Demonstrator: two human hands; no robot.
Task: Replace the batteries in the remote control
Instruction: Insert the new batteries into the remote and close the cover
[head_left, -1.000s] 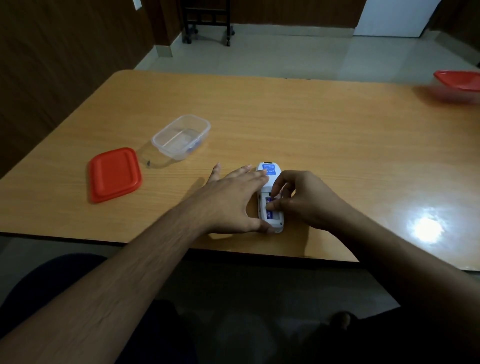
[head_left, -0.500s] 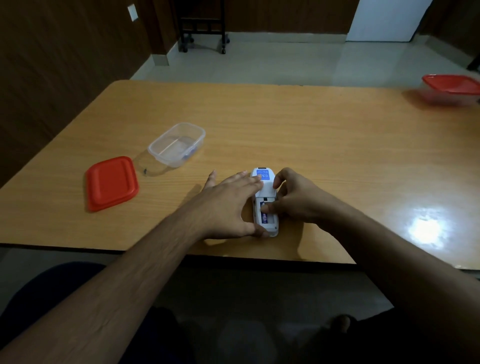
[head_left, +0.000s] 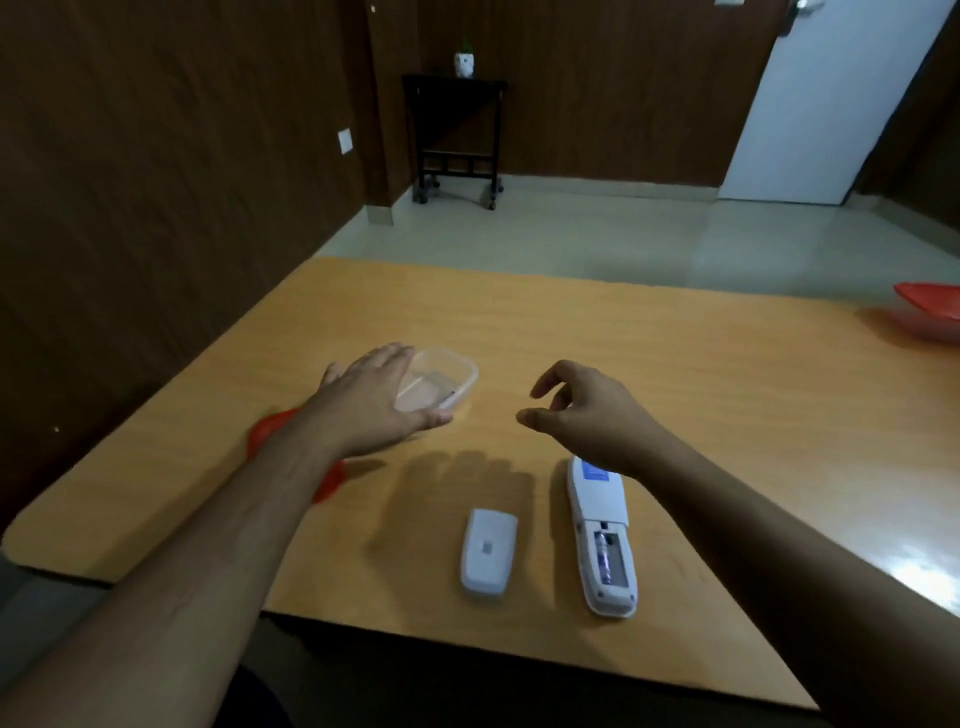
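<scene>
A wooden table (head_left: 649, 364) with an orange-brown top is seen from above, from the viewpoint of a person seated at its near edge. A long white plastic remote control (head_left: 602, 535) is laid face down near that edge, slightly right of centre. Its long axis runs away from the viewer, with the end bearing a blue label pointed toward the far side of the table. The battery compartment at its near end is uncovered, and one purple-wrapped battery (head_left: 602, 557) is seen lying lengthwise in the left slot; the slot beside it looks empty. A small white rounded battery cover (head_left: 488, 552) is laid flat just to the left of the remote, apart from it.

The left hand (head_left: 371, 402) is held open and flat, fingers spread, over the near corner of a clear plastic rectangular container (head_left: 457, 376). A red plastic lid (head_left: 270, 431) is partly hidden under the left forearm. The right hand (head_left: 587, 410) is raised above the far end of the remote, fingers loosely curled, with nothing gripped. A red-lidded tub (head_left: 930, 306) is visible at the far right edge.
</scene>
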